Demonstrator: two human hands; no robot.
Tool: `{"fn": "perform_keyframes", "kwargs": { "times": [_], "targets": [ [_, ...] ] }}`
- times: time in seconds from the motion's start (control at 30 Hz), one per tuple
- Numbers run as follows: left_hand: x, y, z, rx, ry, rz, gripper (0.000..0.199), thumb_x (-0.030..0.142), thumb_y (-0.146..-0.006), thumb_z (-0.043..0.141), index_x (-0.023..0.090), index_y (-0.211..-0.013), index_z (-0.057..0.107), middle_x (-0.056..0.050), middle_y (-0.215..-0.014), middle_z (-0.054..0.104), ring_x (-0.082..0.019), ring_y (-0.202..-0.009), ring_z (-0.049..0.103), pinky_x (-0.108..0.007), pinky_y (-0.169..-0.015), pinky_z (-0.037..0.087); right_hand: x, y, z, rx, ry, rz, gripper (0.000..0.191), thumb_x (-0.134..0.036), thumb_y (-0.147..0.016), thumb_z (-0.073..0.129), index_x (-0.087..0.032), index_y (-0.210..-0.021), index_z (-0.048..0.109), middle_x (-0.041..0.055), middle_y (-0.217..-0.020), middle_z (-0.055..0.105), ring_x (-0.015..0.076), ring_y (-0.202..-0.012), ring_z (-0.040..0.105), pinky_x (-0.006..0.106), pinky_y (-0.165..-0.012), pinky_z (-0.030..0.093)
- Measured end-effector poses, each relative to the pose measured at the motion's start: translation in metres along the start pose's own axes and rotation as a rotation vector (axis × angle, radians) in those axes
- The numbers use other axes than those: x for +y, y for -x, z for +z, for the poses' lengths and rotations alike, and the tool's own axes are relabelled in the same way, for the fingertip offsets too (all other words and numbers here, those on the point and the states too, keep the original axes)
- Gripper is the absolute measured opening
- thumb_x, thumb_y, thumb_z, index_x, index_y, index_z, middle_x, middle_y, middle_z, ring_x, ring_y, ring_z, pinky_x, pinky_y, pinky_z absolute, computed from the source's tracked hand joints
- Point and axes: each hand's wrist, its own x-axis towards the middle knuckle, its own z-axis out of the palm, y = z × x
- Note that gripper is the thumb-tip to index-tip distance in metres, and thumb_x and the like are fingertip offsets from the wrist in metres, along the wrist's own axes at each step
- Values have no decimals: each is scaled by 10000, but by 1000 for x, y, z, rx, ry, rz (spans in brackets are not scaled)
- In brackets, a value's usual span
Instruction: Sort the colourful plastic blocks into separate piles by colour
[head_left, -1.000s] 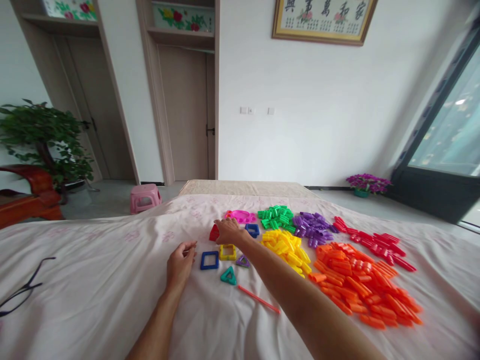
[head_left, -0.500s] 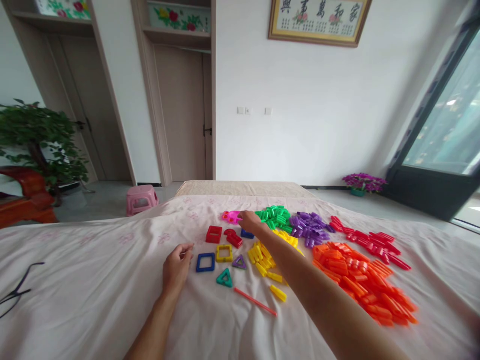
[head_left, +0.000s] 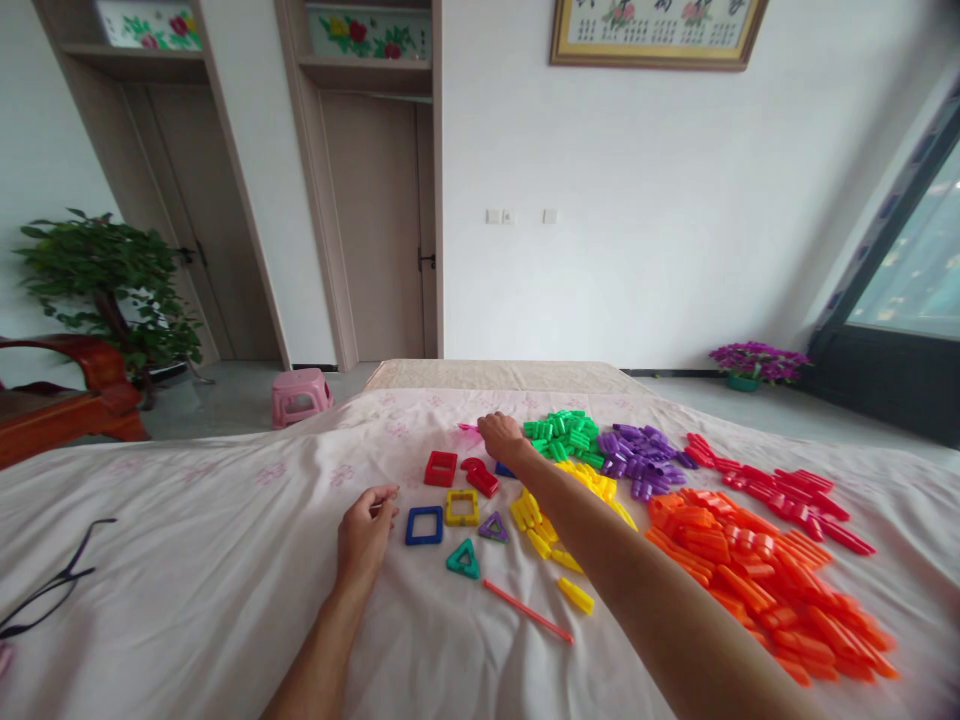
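Observation:
My right hand [head_left: 501, 436] reaches to the far part of the cloth, its fingers closed on a pink piece [head_left: 469, 429] that shows just left of them. A blue piece [head_left: 505, 469] lies partly hidden under my wrist. My left hand [head_left: 369, 515] rests on its side on the cloth, fingers curled together; what they hold, if anything, is too small to name. Beside it lie a blue square frame [head_left: 424, 525], a yellow square frame [head_left: 462, 507], a red square [head_left: 440, 468], a red curved piece [head_left: 480, 478], a purple triangle [head_left: 493, 527] and a teal triangle [head_left: 463, 559].
Piles of green [head_left: 564, 436], purple [head_left: 643, 458], yellow [head_left: 534, 520], red [head_left: 784, 492] and orange pieces [head_left: 765, 570] cover the right side. A thin red stick [head_left: 528, 611] lies near the front. Eyeglasses [head_left: 56, 582] are at the far left.
The view has shifted, so the scene sits further right. The pink piece now shows less, more of it covered by my right hand. My left hand stays beside the blue frame.

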Motion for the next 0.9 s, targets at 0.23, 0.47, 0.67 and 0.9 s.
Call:
{"fn": "perform_keyframes", "kwargs": {
  "times": [0.23, 0.47, 0.67, 0.9],
  "targets": [
    [9, 0, 0, -3, 224, -32, 516, 506, -829, 693, 123, -1175, 714, -172, -1140, 776, -214, -878, 752, -292, -698, 586, 6, 4, -31, 217, -437, -172, 389, -39, -887, 534, -223, -1106, 798, 61, -1191, 777, 212, -1180, 677, 343, -1068, 475],
    [34, 7, 0, -302, 658, -297, 702, 590, -832, 745, 167, -1381, 639, -108, -1032, 772, -94, -627, 641, -182, -467, 426, -42, 36, -28, 187, -1150, -585, 197, -140, -786, 605, -190, -780, 795, 97, -1096, 789, 217, -1021, 722, 380, -948, 560],
    [34, 9, 0, -270, 696, -266, 740, 349, -586, 962, 157, -1245, 686, 58, -710, 617, -27, -514, 482, -139, -433, 364, -75, 50, -23, 96, -1352, -628, 209, -351, -814, 726, -192, -679, 740, 101, -973, 783, 231, -1019, 716, 409, -1009, 540],
    [28, 4, 5, 40, 610, -217, 513, 324, -577, 904, 163, -998, 659, 41, -684, 638, -68, -526, 559, -191, -499, 476, -70, 71, -10, 26, -1527, -103, 476, -192, -692, 728, -233, -1165, 704, 81, -1216, 724, 254, -1121, 683, 376, -856, 597]
  ]
}}
